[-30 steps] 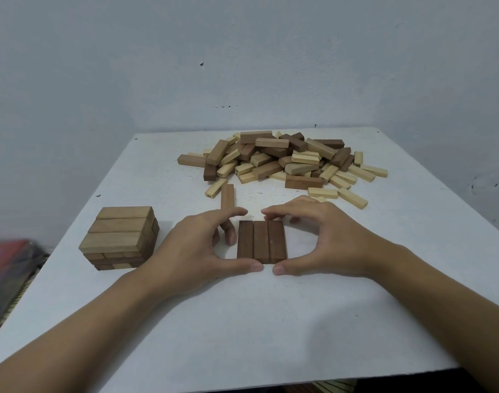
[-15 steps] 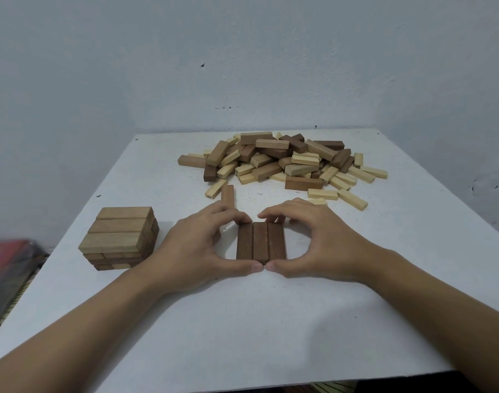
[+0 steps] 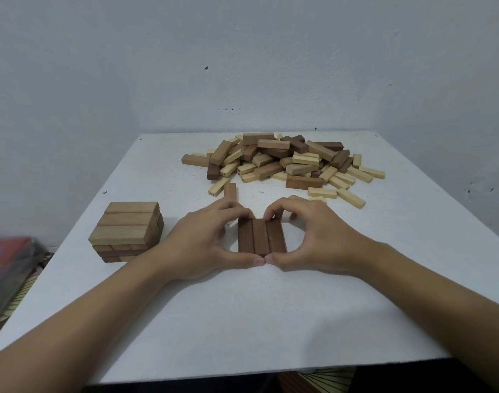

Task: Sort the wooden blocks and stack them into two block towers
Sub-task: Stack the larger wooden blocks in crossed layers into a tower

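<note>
Behind everything stands a pale grey wall (image 3: 242,66), and against it sits the white table (image 3: 242,321), which fills most of the view.

At the far middle of the table lies a loose pile of wooden blocks (image 3: 282,163). It mixes pale, mid-brown and dark brown pieces, heaped at all angles, with some pale ones scattered flat toward the right edge.

Near the left edge stands a short tower (image 3: 127,228), well apart from the pile. Its top layer is three mid-brown blocks laid side by side. The layers beneath run crosswise and show some darker ends.

Off the table at the far left a blurred red and dark object (image 3: 7,265) shows; what it is I cannot tell.

Both forearms reach in from the near corners. The left hand (image 3: 203,245) and the right hand (image 3: 316,239) meet around a row of three dark blocks (image 3: 262,236), which lies flat on the table near its middle, to the right of the tower. The blocks touch along their long sides and point away from the person. Each hand curls round the row, with the forefinger at the far edge and the thumb at the near edge. The two thumb tips touch each other in front of the middle block.

Just beyond the left hand, one single brown block (image 3: 230,191) lies flat between the hand and the pile, its near end hidden by the fingers.
</note>
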The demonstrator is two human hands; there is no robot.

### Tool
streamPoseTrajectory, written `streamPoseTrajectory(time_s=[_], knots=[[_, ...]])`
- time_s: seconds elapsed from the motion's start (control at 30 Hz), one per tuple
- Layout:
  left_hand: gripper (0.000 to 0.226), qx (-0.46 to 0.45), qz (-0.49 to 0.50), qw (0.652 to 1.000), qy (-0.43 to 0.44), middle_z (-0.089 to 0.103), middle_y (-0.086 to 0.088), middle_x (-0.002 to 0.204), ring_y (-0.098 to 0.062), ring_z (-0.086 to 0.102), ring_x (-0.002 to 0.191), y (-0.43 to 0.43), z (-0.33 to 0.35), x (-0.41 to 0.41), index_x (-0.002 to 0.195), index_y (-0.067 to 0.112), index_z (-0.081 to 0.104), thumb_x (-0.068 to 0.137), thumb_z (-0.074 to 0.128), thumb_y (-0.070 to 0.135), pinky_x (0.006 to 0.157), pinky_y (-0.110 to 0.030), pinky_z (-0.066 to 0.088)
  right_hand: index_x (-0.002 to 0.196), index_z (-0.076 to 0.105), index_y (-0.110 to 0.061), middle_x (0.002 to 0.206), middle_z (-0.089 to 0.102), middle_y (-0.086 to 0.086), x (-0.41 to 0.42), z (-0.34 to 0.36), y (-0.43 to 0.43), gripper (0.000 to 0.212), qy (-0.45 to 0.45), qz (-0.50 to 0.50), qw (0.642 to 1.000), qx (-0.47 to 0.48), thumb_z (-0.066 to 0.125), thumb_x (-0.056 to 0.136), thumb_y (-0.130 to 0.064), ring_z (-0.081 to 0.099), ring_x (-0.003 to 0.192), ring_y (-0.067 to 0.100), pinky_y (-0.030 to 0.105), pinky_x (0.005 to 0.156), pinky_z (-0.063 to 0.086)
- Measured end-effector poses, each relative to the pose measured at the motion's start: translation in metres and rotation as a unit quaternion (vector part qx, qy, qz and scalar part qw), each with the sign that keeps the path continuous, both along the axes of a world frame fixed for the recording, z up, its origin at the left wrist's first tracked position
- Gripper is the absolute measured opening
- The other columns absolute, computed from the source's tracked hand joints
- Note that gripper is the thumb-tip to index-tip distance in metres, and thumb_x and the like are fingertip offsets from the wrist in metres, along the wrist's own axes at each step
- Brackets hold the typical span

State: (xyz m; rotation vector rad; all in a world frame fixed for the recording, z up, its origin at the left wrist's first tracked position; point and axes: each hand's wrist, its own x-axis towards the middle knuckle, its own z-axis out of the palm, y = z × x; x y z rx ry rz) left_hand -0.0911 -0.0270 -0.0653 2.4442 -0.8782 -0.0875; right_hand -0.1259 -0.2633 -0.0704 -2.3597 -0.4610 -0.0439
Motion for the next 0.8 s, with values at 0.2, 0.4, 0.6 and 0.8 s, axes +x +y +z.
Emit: streamPoseTrajectory(time_s=[0.2,0.4,0.6,0.8], knots=[[0.068,0.007,-0.004,1.0,0.002,0.05,0.023,0.115,0.0,0.051,0.087,0.0,0.002,-0.001,0.129,0.038,0.06,0.071,0.078,0.067,0.07,-0.017,0.037,0.111,0.06,-0.043,0.113,0.061,-0.022,0.0,0.006,-0.001,0.055,0.026,0.005,1.0,0.005,0.092,0.067,-0.042,0.052,0.116,0.003,0.029,0.097,0.047],[0.058,0.01,-0.03,0.999,-0.009,0.046,0.016,0.112,-0.001,0.05,0.079,0.0,0.01,-0.004,0.121,0.03,0.062,0.075,0.081,0.06,0.068,-0.019,0.04,0.113,0.056,-0.038,0.115,0.063,-0.018,0.0,0.018,0.003,0.061,-0.008,0.021,1.0,-0.019,0.094,0.066,-0.039,0.056,0.115,0.005,0.026,0.088,0.043],[0.071,0.031,-0.013,0.993,-0.111,0.042,0.025,0.118,-0.002,0.053,0.077,0.018,0.041,-0.015,0.125,0.038,0.056,0.069,0.062,0.081,0.067,-0.028,0.045,0.114,0.061,-0.026,0.112,0.063,-0.015,-0.009,0.039,0.017,0.058,-0.106,0.038,0.993,0.016,0.094,0.067,-0.03,0.057,0.114,0.013,0.027,0.089,0.044],[0.068,0.002,-0.019,0.99,-0.14,0.053,0.022,0.113,0.002,0.051,0.089,0.058,0.078,-0.02,0.124,0.043,0.06,0.068,0.059,0.082,0.07,-0.015,0.041,0.109,0.061,-0.027,0.109,0.064,-0.018,-0.011,0.069,0.051,0.052,-0.142,0.054,0.987,0.042,0.094,0.069,-0.032,0.058,0.11,0.007,0.018,0.086,0.043]])
